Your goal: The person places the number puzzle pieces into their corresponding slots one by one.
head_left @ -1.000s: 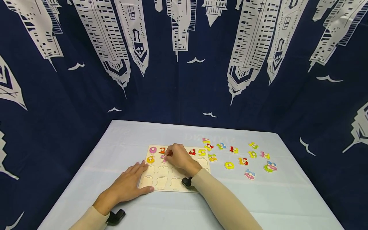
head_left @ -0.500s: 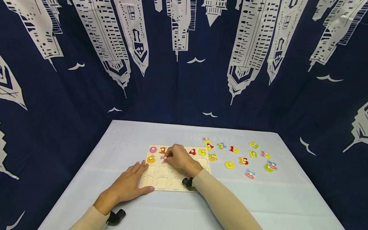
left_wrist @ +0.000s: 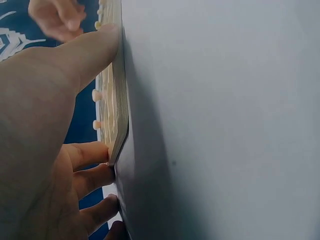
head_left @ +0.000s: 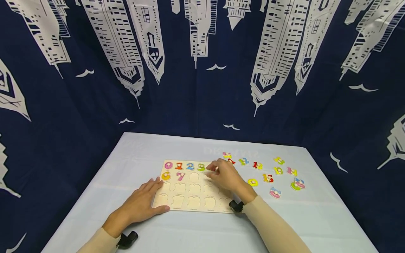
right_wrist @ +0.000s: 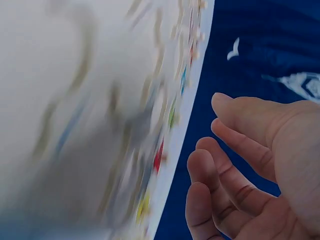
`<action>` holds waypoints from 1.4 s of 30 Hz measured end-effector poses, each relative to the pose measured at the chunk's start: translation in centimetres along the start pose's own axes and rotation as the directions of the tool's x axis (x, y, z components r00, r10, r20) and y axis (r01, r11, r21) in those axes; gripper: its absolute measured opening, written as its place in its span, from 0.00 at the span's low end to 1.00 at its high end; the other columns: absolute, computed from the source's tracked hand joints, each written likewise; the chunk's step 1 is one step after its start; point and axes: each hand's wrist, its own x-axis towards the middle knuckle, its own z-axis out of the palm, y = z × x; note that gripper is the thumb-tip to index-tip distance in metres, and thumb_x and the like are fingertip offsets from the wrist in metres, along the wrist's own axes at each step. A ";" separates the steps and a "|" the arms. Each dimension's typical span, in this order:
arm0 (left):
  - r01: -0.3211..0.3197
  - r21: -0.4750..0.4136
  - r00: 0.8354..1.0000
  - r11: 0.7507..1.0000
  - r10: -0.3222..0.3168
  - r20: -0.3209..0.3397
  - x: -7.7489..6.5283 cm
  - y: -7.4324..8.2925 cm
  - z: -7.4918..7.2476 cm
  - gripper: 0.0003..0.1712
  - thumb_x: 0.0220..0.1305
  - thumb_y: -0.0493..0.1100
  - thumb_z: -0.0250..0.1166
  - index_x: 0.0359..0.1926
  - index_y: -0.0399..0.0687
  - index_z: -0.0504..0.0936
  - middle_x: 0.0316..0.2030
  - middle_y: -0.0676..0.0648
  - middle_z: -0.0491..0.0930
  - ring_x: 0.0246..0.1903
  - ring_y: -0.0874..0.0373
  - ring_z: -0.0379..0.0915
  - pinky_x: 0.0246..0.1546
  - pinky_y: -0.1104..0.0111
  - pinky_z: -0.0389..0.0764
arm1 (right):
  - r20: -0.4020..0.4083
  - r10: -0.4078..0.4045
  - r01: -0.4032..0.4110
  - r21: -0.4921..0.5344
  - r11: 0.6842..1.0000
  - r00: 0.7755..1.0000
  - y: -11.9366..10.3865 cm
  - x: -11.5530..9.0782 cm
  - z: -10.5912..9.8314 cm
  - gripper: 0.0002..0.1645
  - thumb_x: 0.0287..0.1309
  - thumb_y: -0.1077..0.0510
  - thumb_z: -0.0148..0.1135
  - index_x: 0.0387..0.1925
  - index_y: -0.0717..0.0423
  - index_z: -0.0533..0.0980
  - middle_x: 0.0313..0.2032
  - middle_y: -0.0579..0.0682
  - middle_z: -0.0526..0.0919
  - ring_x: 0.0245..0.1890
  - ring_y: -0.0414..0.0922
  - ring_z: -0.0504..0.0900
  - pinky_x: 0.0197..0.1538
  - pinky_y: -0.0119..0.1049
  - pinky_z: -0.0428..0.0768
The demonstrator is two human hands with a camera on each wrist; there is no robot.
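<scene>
A pale wooden number-puzzle board (head_left: 186, 202) lies on the table. My left hand (head_left: 139, 202) rests at its left side, with thumb and fingers spread along the edge. The left wrist view shows the thumb (left_wrist: 95, 52) against the board's side. My right hand (head_left: 226, 177) hovers over the board's right part, fingers loosely bent; the right wrist view shows nothing between them. In the board sit a pink 7 (head_left: 180, 176), a yellow-orange 6 (head_left: 166, 175) and, along the top row, a pink 0 (head_left: 168, 165), red 1, blue 2 and green 3. My right hand hides the board's upper right.
Several loose knobbed number pieces lie right of the board, among them a red 15 (head_left: 268, 178), a yellow piece (head_left: 252, 182) and a pink-blue piece (head_left: 275, 192). A white cloth (head_left: 300, 225) covers the table. Behind hangs a dark blue patterned curtain (head_left: 196, 98).
My right hand has let go of the pink 7, which now lies in the board, and has moved right. My left hand has stayed in place.
</scene>
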 end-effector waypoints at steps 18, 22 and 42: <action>-0.015 -0.017 1.000 1.000 0.015 0.005 -0.2 -0.2 -0.3 0.66 0.70 0.78 0.75 0.90 0.39 0.67 0.93 0.34 0.60 0.90 0.25 0.57 0.85 0.27 0.68 | -0.007 0.151 -0.151 -0.108 0.983 0.988 10.1 -7.5 -8.6 0.17 0.67 0.57 0.87 0.55 0.53 0.94 0.51 0.49 0.95 0.41 0.42 0.82 0.41 0.30 0.80; -0.019 -0.014 1.000 1.000 0.019 -0.001 -0.2 -0.2 -0.4 0.66 0.70 0.78 0.76 0.90 0.38 0.67 0.92 0.33 0.60 0.90 0.25 0.58 0.85 0.27 0.68 | 0.014 0.163 -0.161 -0.111 0.981 0.986 11.0 -8.2 -8.9 0.13 0.68 0.57 0.86 0.52 0.50 0.95 0.46 0.47 0.94 0.38 0.41 0.79 0.41 0.31 0.77; -0.028 -0.007 1.000 1.000 0.028 0.000 -0.1 0.1 -0.4 0.67 0.70 0.78 0.75 0.90 0.38 0.66 0.92 0.34 0.60 0.90 0.26 0.58 0.85 0.27 0.68 | -0.050 0.128 -0.133 -0.117 0.984 0.990 10.8 -7.6 -7.2 0.04 0.71 0.59 0.84 0.44 0.49 0.94 0.41 0.45 0.91 0.39 0.39 0.82 0.43 0.31 0.81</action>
